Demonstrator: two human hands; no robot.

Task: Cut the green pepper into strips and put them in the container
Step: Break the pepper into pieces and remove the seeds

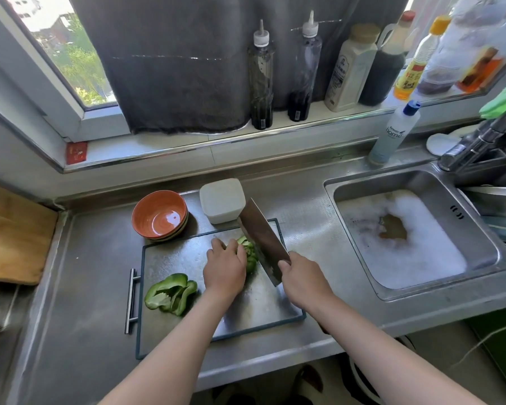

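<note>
A steel cutting board (170,258) with a dark rim lies on the counter. My left hand (224,267) presses down on a piece of green pepper (249,252), fingers curled over it. My right hand (301,277) grips the handle of a wide cleaver (263,239) whose blade stands against the pepper's right side. Cut pepper pieces (171,293) lie at the board's left edge. A white plastic container (222,200) sits just behind the board, and an orange bowl (159,214) stands to its left.
A sink (415,238) full of foamy water lies to the right, with a tap (476,141) above it. A dish soap bottle (392,135) stands behind the sink. Sauce bottles (260,77) line the windowsill. A wooden board (12,232) rests at the far left.
</note>
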